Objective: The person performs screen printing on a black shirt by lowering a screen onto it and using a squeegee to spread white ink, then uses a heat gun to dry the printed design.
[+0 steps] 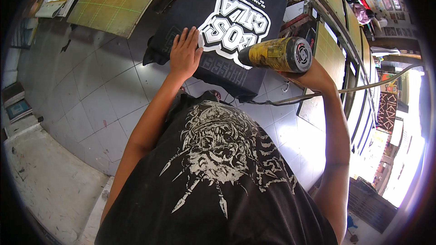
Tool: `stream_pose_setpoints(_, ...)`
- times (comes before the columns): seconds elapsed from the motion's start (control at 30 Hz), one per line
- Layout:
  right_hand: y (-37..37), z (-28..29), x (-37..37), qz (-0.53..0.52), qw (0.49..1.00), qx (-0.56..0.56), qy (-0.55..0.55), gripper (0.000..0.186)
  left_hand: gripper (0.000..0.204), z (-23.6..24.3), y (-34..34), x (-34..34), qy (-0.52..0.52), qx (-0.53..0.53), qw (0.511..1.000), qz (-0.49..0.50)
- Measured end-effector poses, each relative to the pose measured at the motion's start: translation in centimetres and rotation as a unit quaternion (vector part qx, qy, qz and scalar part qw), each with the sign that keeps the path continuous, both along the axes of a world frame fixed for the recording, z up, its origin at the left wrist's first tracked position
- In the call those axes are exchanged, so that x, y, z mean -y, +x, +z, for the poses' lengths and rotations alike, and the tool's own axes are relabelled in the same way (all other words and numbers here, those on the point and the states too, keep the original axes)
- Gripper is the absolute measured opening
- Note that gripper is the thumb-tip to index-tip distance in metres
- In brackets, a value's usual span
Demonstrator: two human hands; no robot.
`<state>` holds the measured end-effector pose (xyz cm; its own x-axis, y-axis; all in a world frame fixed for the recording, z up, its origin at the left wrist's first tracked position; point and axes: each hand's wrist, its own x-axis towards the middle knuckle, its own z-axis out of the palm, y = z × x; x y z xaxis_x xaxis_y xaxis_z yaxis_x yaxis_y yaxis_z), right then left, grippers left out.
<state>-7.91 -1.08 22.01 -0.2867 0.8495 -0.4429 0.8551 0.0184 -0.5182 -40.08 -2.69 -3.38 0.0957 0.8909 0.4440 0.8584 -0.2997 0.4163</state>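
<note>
A black T-shirt [186,7] is stretched over a flat board in front of me, with a large white lettered print [234,27] on it. My left hand [185,56] lies flat on the cloth at the print's left edge, fingers stretched out. In my right hand [318,78] is a yellow and black heat gun [278,54]. Its dark nozzle points left, over the lower part of the print. Its round vented back end faces up and right. The heat gun's handle and most of my right fingers are hidden behind its body.
A yellowish-green board with grid lines [118,0] stands at the far left. More such boards [334,50] line a long metal rail [336,20] on the right. A cable [381,83] runs across the right side. Grey floor tiles [95,95] and a stained white ledge [50,172] lie at left.
</note>
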Motion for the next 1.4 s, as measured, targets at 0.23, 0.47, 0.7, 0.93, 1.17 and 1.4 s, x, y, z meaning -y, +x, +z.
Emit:
stream_pose_setpoints(0.23,0.0,0.0,0.4,-0.002,1.0,0.0,-0.007,0.058,0.054,-0.2,-0.1,-0.1,0.006,0.002,1.0,0.001)
stream_pose_setpoints(0.47,-0.2,0.1,0.7,-0.009,1.0,-0.006,0.002,0.058,0.054,-0.2,-0.1,0.0,0.005,0.002,1.0,0.004)
stream_pose_setpoints(0.7,0.1,0.1,0.8,-0.005,1.0,0.012,-0.008,0.059,0.054,0.0,-0.1,0.1,0.006,0.003,1.0,0.0)
stream_pose_setpoints(0.93,0.1,0.3,1.1,-0.001,1.0,0.014,-0.002,0.06,0.054,0.0,-0.2,0.1,0.007,-0.001,1.0,-0.001)
stream_pose_setpoints(1.17,0.0,1.1,1.5,-0.005,1.0,0.016,0.005,0.06,0.054,-0.1,-0.2,0.2,0.013,0.003,1.0,0.002)
stream_pose_setpoints(1.4,1.5,0.5,1.9,-0.019,1.0,0.006,0.002,0.06,0.053,0.3,-0.4,0.3,0.01,0.03,0.999,-0.007)
